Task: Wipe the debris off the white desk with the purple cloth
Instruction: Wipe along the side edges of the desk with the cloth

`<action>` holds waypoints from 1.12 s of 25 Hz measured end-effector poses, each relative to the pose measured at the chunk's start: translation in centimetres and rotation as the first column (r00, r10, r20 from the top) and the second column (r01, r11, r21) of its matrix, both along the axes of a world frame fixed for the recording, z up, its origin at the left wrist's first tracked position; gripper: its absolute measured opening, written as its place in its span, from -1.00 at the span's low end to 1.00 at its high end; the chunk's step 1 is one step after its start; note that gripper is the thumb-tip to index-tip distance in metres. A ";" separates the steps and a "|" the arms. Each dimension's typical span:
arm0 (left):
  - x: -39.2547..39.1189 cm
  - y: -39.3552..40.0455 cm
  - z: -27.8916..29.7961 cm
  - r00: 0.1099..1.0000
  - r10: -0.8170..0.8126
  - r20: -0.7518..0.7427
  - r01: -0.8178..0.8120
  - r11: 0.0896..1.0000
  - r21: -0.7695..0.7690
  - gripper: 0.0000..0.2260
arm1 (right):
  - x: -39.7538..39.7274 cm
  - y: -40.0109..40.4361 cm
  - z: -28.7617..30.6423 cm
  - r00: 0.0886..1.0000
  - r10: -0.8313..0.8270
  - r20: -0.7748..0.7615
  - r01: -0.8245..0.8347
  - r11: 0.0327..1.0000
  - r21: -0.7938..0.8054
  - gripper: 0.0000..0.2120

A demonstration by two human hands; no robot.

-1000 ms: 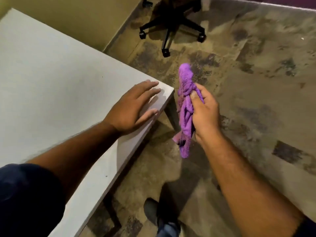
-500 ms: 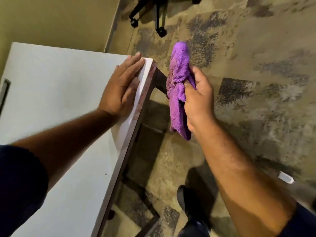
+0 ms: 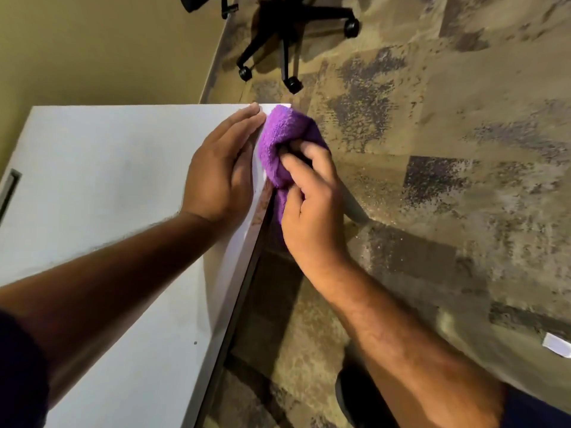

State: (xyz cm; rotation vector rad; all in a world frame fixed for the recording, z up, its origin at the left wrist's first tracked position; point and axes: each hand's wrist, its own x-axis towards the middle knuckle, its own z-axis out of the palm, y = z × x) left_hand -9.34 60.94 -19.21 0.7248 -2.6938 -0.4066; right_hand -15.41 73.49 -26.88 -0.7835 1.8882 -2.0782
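office, white desk [image 3: 102,186], swivel chair [image 3: 287,35], carpet tiles [image 3: 448,149]

L hand [image 3: 221,174] lying flat, palm down, fingers together pointing toward upper center of frame, forearm running in from lower left. R hand [image 3: 312,208] center frame, fingers curling closed in a grip, thumb tucking in, forearm coming in from lower right.
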 end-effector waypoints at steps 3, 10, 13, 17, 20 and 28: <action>0.4 0.0 -0.4 0.997 -0.007 -0.083 0.019 0.989 0.144 -0.68 | 4.1 2.0 0.3 0.998 0.016 -0.065 -0.016 1.000 0.004 -0.61; 0.5 0.1 -0.7 0.959 0.172 -0.224 -0.096 0.944 0.316 -0.62 | 9.9 6.4 -1.0 0.982 0.171 0.083 -0.166 0.984 -0.069 -0.73; 0.4 0.3 -0.6 0.925 0.289 -0.246 -0.177 0.902 0.394 -0.62 | 9.8 8.3 -1.4 0.873 0.287 0.394 -0.259 0.958 -0.123 -0.60; 0.4 0.1 0.0 0.882 0.445 -0.155 -0.399 0.880 0.257 -0.72 | 4.5 7.0 -1.9 0.294 0.174 0.940 0.068 0.977 -0.202 -0.57; 0.0 -0.6 0.2 0.794 0.595 -0.124 -0.552 0.792 0.262 -0.61 | -0.6 5.3 -0.1 0.126 0.328 0.936 0.234 0.907 -0.349 -0.68; -2.0 -1.5 0.3 0.544 0.816 0.194 -0.835 0.550 0.028 -0.29 | -7.0 2.4 5.8 0.215 0.324 0.921 0.061 0.937 -0.344 -0.74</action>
